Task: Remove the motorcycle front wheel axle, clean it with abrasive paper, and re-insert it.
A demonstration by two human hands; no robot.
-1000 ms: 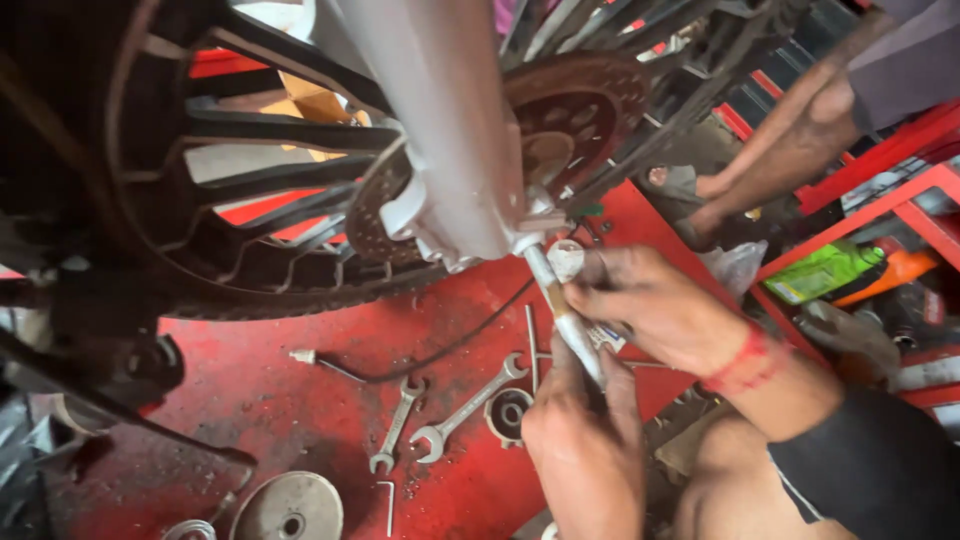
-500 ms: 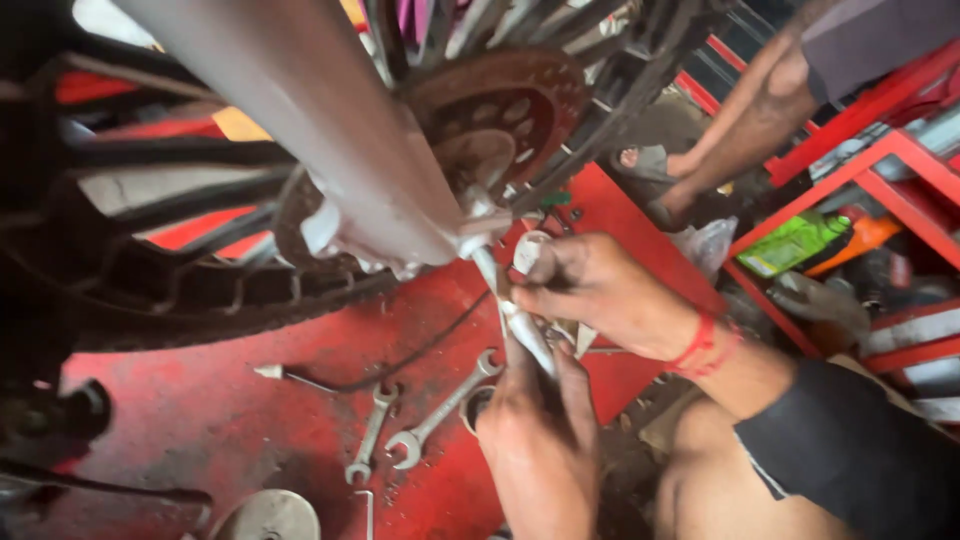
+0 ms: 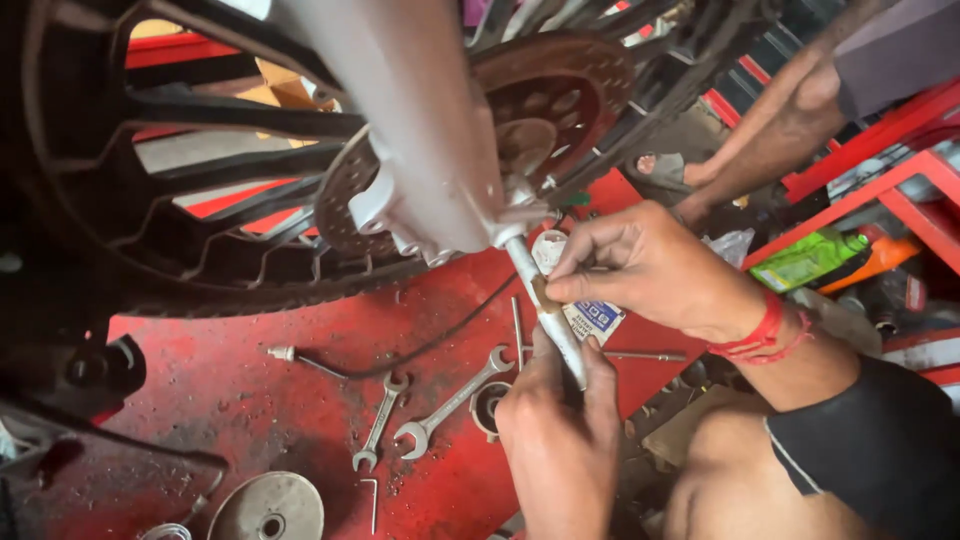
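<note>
Here, beneath the motorcycle wheel (image 3: 200,200), the left hand (image 3: 560,430) is closing around the axle rod (image 3: 545,310) jutting from the fork leg (image 3: 420,130), while the right hand (image 3: 650,270) is pinching it and a small tube; the axle appears only partly seated, spanners (image 3: 450,400) lying nearby.

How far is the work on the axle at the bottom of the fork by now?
Done: the silver axle sticks out below the grey fork leg, and two spanners lie unused on the red floor. In hand: the left hand grips the axle's lower end, and the right hand pinches its middle beside a small white packet. Left: the axle is not yet fully in or out.
</note>
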